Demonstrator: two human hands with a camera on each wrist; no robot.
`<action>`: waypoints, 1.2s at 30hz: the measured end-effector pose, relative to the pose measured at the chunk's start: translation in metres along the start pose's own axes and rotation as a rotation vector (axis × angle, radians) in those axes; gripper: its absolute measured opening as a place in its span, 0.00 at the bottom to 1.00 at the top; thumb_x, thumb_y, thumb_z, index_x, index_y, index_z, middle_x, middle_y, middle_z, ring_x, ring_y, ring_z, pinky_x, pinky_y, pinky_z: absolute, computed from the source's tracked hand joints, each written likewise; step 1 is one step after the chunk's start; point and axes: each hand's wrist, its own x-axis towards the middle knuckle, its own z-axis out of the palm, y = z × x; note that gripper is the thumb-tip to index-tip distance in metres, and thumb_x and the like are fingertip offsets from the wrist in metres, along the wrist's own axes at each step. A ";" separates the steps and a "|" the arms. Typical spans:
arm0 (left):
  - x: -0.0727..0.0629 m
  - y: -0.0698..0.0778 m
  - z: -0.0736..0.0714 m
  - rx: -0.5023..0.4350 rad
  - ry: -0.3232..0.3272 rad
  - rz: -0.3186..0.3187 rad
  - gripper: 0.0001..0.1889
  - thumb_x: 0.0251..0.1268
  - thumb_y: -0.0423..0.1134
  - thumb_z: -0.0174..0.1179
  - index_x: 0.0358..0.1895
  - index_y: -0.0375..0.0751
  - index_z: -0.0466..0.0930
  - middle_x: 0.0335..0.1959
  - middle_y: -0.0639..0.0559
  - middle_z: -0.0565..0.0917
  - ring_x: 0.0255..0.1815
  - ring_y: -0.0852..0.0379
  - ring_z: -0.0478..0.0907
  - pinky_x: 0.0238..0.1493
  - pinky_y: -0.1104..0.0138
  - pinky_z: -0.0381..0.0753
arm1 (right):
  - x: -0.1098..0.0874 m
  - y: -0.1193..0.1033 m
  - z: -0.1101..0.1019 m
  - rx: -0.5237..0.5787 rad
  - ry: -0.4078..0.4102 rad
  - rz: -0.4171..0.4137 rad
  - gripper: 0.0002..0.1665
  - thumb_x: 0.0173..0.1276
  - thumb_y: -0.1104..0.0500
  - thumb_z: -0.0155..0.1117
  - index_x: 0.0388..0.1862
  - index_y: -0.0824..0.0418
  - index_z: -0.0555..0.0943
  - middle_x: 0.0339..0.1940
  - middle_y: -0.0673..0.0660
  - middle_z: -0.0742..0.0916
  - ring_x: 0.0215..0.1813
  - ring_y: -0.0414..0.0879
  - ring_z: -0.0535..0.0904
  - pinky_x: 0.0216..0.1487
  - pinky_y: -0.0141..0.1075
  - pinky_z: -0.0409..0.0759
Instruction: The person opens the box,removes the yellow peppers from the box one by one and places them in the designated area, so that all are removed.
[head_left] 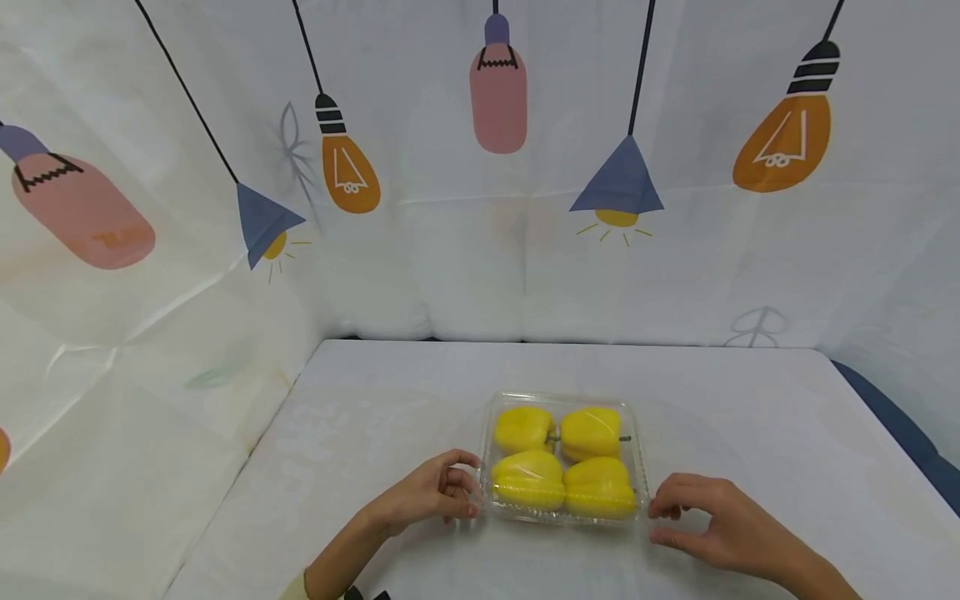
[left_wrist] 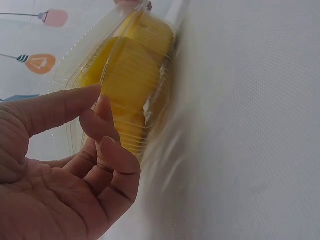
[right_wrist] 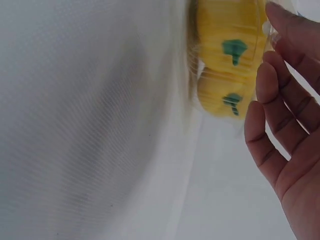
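Observation:
A clear plastic box (head_left: pixel 564 518) lies on the table, holding several yellow bell peppers (head_left: pixel 528 480) with green stems. My left hand (head_left: pixel 435 493) is at its left edge, fingers loosely bent, thumb and forefinger apart. In the left wrist view those fingertips overlap the box's rim; whether they touch it is unclear. At the near right corner is my right hand (head_left: pixel 708 521), its fingers also loosely bent with a gap between thumb and forefinger. The right wrist view shows its fingertips (right_wrist: pixel 266 77) close beside the box wall, near two pepper stems (right_wrist: pixel 233 51).
A white cloth covers the table (head_left: pixel 375 400). Behind it hangs a pale curtain (head_left: pixel 450 250) printed with lamps and bulbs. Something dark blue (head_left: pixel 900 425) shows past the right edge of the table.

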 end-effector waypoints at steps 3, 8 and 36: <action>0.001 0.000 0.000 -0.004 -0.013 -0.002 0.29 0.60 0.28 0.66 0.63 0.30 0.64 0.38 0.46 0.83 0.26 0.59 0.75 0.27 0.69 0.74 | -0.002 0.000 0.001 -0.011 0.025 0.003 0.21 0.53 0.66 0.78 0.43 0.48 0.84 0.37 0.43 0.85 0.34 0.36 0.79 0.35 0.26 0.78; 0.001 0.000 0.000 -0.007 -0.018 -0.006 0.29 0.60 0.28 0.66 0.63 0.31 0.65 0.37 0.47 0.83 0.26 0.59 0.75 0.27 0.69 0.73 | -0.003 -0.001 0.003 -0.012 0.074 -0.043 0.23 0.49 0.71 0.79 0.41 0.49 0.87 0.37 0.45 0.84 0.35 0.37 0.79 0.40 0.22 0.77; 0.002 0.000 0.000 0.006 -0.005 -0.040 0.28 0.61 0.30 0.67 0.63 0.34 0.67 0.36 0.49 0.83 0.26 0.59 0.74 0.27 0.70 0.73 | 0.005 -0.006 0.008 -0.156 0.082 -0.098 0.14 0.61 0.65 0.73 0.40 0.50 0.80 0.39 0.43 0.83 0.37 0.31 0.78 0.39 0.21 0.76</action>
